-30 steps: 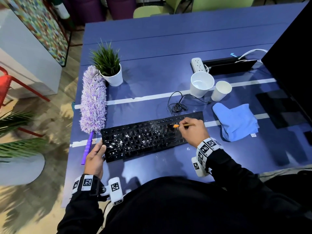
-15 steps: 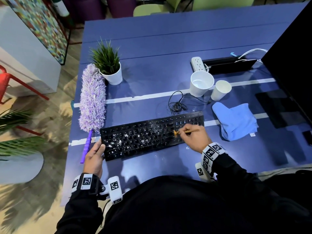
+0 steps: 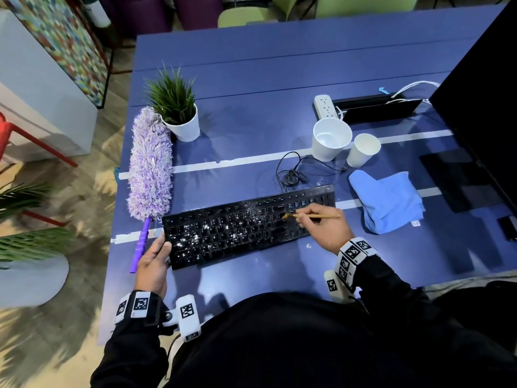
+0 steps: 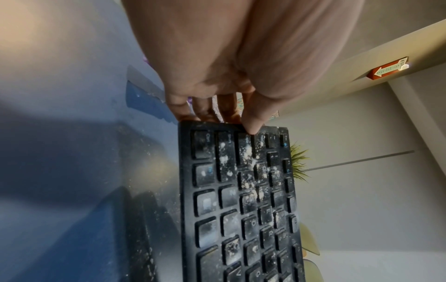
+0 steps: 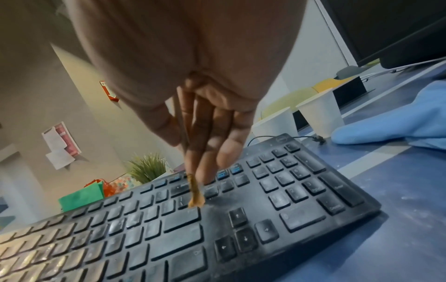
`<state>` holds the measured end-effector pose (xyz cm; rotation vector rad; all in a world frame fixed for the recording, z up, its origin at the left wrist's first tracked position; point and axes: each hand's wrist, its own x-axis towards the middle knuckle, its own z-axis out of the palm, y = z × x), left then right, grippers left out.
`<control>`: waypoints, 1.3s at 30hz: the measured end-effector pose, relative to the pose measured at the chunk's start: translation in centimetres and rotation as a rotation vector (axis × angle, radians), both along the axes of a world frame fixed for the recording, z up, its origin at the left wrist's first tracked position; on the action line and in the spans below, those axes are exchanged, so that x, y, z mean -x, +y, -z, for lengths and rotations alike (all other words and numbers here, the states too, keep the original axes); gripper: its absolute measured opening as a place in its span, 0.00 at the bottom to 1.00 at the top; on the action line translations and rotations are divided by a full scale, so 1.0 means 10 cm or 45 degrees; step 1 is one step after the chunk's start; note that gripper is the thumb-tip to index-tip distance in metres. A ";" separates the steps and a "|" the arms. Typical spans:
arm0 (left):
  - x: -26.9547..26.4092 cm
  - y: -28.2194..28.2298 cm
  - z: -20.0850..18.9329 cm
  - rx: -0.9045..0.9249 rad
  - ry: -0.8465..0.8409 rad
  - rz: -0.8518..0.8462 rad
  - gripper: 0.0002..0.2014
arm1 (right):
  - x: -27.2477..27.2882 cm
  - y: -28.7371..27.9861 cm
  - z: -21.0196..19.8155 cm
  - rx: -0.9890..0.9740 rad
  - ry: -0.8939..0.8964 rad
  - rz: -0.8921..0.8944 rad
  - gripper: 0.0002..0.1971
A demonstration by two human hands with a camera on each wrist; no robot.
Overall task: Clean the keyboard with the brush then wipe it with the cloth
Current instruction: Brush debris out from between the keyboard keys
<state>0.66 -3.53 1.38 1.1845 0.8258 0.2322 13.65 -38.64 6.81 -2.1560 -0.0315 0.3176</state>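
A black keyboard (image 3: 246, 225) speckled with white crumbs lies across the blue table (image 3: 251, 93). My right hand (image 3: 321, 228) pinches a thin yellow-handled brush (image 3: 313, 216) like a pen, its bristles (image 5: 196, 198) touching keys right of centre, near the arrow cluster. My left hand (image 3: 154, 261) grips the keyboard's left end (image 4: 217, 129), thumb on top and fingers behind the edge. A light-blue cloth (image 3: 389, 203) lies crumpled just right of the keyboard; it also shows in the right wrist view (image 5: 395, 122).
A purple fluffy duster (image 3: 149, 169) lies left of the keyboard beside a potted plant (image 3: 176, 113). Behind the keyboard are its coiled cable (image 3: 291, 175), two white cups (image 3: 331, 138) (image 3: 363, 149), a power strip (image 3: 324, 106) and a dark monitor (image 3: 481, 107) at right.
The right hand swept the brush down toward me and then back up onto the keys right of centre. The left hand stays on the keyboard's left end.
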 end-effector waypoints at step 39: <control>-0.02 0.04 0.00 -0.006 0.031 0.009 0.22 | -0.02 0.33 -0.08 -0.012 -0.231 -0.138 0.04</control>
